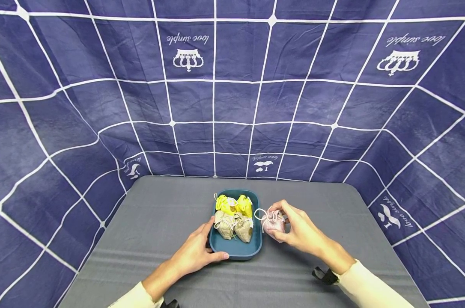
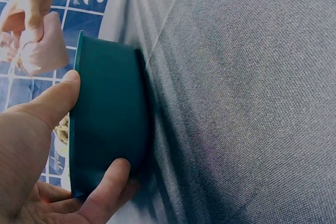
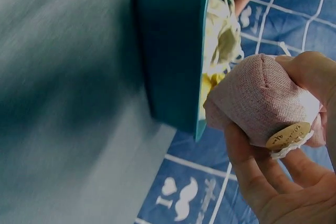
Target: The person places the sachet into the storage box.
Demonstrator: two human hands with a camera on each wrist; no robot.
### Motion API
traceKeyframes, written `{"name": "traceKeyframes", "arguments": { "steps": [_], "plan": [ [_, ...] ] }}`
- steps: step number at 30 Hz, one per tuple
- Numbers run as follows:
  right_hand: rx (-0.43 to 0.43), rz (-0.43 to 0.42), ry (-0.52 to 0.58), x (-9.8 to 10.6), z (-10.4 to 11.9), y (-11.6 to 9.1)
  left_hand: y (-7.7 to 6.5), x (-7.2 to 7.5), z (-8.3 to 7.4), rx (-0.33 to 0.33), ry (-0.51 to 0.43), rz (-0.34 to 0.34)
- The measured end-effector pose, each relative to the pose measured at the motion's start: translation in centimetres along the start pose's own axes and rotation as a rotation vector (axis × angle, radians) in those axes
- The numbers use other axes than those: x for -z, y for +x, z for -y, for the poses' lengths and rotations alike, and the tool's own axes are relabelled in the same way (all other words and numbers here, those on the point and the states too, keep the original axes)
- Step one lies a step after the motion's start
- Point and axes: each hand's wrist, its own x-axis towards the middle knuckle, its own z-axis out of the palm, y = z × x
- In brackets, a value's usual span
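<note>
A teal plastic bin (image 1: 236,252) holds two yellow drawstring pouches (image 1: 245,206) at the back and two beige drawstring pouches (image 1: 225,225) in front of them. My left hand (image 1: 195,252) grips the bin at its near left corner, thumb on the front rim and fingers along the left wall. In my right hand (image 1: 299,229) is a pink drawstring pouch (image 1: 272,223), pinched between thumb and fingers just right of the bin. The right wrist view shows a round tan tag (image 3: 287,136) and white trim on the pink pouch (image 3: 257,95).
The bin stands on a grey cloth-covered table (image 1: 163,205). Blue grid-patterned fabric (image 1: 232,102) hangs behind the table and on both sides. Black straps (image 1: 325,276) circle the wrists over cream sleeves (image 1: 371,286).
</note>
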Motion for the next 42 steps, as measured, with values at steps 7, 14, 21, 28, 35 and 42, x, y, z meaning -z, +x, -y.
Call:
{"name": "traceKeyframes", "arguments": {
  "steps": [7,14,21,28,35,42],
  "plan": [
    [0.013,0.04,0.037,-1.9,1.4,1.1,0.0,0.0,0.0,0.001,0.001,-0.003],
    [0.068,0.051,0.021,-3.8,2.4,2.1,0.1,-0.1,0.2,-0.013,-0.014,0.005],
    [0.064,0.076,0.04,-5.6,3.4,2.9,0.0,0.1,0.1,-0.005,-0.006,0.007],
    [0.086,0.09,0.024,-7.2,4.6,3.7,0.0,0.0,0.0,0.0,0.016,-0.005],
    [0.062,0.122,0.011,-8.4,5.6,4.5,0.1,-0.1,0.3,-0.009,0.017,-0.014],
    [0.059,0.128,0.024,-9.4,5.8,5.1,0.2,-0.2,0.5,-0.03,-0.006,-0.017]
  ]
}}
